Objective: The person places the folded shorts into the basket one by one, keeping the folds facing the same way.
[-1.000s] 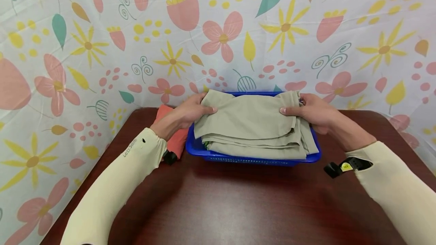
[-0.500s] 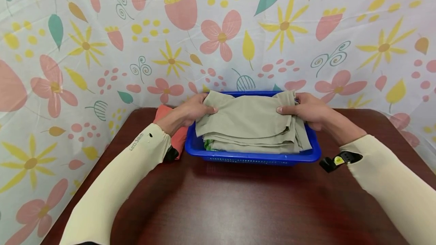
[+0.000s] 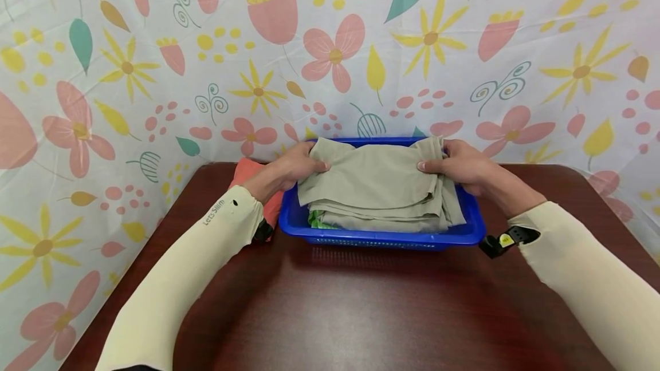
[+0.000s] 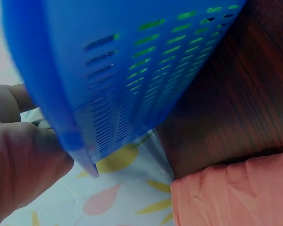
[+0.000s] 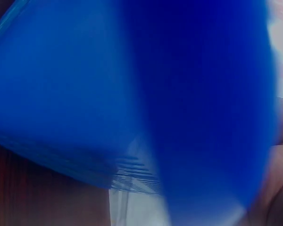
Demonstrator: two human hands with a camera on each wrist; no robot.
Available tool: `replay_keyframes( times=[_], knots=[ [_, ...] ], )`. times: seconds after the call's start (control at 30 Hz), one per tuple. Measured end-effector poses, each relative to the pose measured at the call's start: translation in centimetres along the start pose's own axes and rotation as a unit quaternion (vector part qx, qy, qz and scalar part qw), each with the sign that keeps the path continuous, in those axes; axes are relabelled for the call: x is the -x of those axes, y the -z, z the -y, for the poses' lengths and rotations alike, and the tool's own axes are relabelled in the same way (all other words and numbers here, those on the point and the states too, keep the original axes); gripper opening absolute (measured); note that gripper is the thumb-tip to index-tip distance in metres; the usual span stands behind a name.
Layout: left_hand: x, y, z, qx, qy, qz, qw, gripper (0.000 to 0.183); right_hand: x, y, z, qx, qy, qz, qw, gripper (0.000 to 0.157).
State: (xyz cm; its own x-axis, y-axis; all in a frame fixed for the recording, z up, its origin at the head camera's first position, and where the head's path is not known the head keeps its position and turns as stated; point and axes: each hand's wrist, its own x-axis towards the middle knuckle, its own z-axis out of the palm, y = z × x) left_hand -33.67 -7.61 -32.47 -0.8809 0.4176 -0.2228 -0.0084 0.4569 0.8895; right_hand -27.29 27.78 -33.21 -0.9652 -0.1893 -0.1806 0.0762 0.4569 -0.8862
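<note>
A folded beige-grey cloth garment lies in layers inside the blue plastic basket, its kind hidden by the folding. My left hand grips its far left corner, thumb on top and fingers tucked beneath. On the opposite side my right hand pinches the right edge the same way, thumb laid over the fabric. Something green peeks out under the stack at the front left. In the left wrist view the slotted basket wall fills the middle, with the left hand at its rim. Blue basket wall blocks most of the right wrist view.
A folded coral-orange cloth lies on the dark red-brown table, left of the basket and partly behind the left forearm. A floral curtain hangs right behind the table's far edge. Black wrist straps show at both cuffs.
The beige-grey garment has sunk lower into the basket, its front edge now behind the rim. Both hands went down with it, and the right hand shifted slightly left.
</note>
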Motion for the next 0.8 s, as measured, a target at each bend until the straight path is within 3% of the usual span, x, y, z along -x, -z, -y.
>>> replay_keyframes(
  times=[0.37, 0.67, 0.8],
  knots=[
    [-0.11, -0.05, -0.01, -0.022, 0.004, 0.002, 0.9997, 0.033, -0.35, 0.43, 0.3, 0.04, -0.016, 0.01, 0.999, 0.05],
    [-0.43, -0.39, 0.03, -0.061, 0.014, -0.016, 0.9979, 0.047, -0.76, 0.76, 0.77, 0.105, 0.003, 0.012, 0.994, 0.055],
    [-0.53, -0.53, -0.05, -0.081, 0.007, -0.021, 0.9965, 0.047, -0.85, 1.0, 0.86, 0.158, 0.017, 0.004, 0.987, 0.054]
  ],
)
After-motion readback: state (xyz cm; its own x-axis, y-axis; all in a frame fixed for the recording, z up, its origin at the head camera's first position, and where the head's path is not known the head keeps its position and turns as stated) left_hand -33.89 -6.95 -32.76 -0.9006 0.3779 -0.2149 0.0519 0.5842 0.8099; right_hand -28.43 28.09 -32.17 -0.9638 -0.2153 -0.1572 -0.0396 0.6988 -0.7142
